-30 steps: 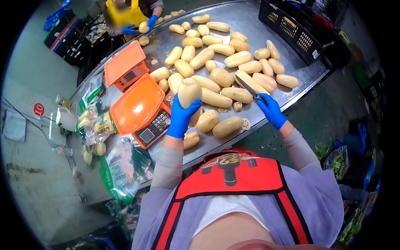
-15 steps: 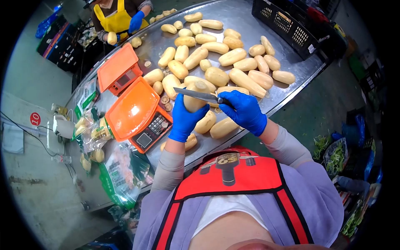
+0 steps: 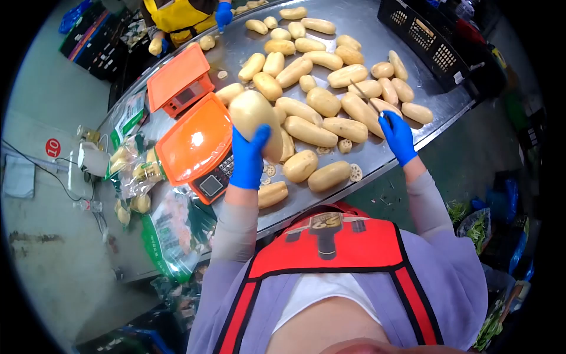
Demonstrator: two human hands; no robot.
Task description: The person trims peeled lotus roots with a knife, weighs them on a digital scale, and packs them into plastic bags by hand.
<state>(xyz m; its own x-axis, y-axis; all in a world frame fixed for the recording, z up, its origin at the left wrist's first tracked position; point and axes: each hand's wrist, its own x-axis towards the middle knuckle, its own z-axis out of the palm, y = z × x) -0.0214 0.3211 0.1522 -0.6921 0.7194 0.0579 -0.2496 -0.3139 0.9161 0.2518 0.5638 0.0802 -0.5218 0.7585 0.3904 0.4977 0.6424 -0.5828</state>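
Observation:
My left hand (image 3: 247, 154), in a blue glove, grips a large pale lotus root (image 3: 252, 115) held up beside the orange scale (image 3: 196, 140). Out to the right, my gloved right hand (image 3: 398, 135) is closed on the handle of a knife (image 3: 367, 98), whose blade points up and left over the roots. Many peeled lotus roots lie spread on the metal table (image 3: 359, 154). Near the front edge are two thick roots, one of them (image 3: 329, 176) beside a cut slice (image 3: 355, 172) with holes showing.
A second orange scale (image 3: 180, 74) stands behind the first. The black crate (image 3: 420, 40) is at the back right. Plastic packaging (image 3: 177, 227) lies at the left. Across the table a co-worker in a yellow apron (image 3: 180, 16) holds a small root (image 3: 155, 46).
The knife has moved from against the held root out to the right with my right hand. My left hand and its root have shifted slightly left.

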